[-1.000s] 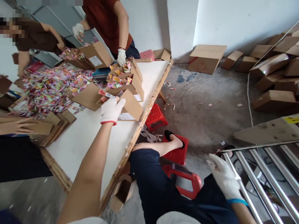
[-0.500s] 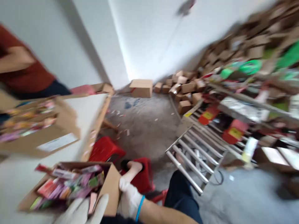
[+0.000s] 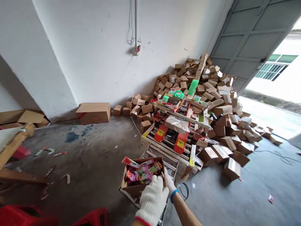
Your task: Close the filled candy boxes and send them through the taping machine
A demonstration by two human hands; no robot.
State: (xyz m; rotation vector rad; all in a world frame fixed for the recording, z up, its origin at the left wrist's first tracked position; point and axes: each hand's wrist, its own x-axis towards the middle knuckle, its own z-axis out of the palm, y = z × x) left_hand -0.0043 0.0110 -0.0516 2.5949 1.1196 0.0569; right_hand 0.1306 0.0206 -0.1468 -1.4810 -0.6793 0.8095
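An open cardboard box (image 3: 134, 188) full of colourful packets (image 3: 141, 172) sits low in the middle of the view, over the near end of a roller conveyor (image 3: 162, 155). My left hand (image 3: 151, 199), in a white knit glove with a red cuff, grips the box's near wall. My right hand (image 3: 168, 182), in a white glove with a blue cuff, holds the box's right edge. Both hands are closed on the box.
A carton-sealing machine (image 3: 176, 128) with red parts stands on the conveyor line. Behind it a big heap of small sealed cartons (image 3: 211, 91) reaches the grey door. A larger carton (image 3: 94, 113) lies by the wall. A table edge (image 3: 11, 146) and red stools (image 3: 28, 215) are at the left.
I have turned right, away from the table and the other people. The packet-filled box, taken from the table, now sits in both hands over the conveyor's end.
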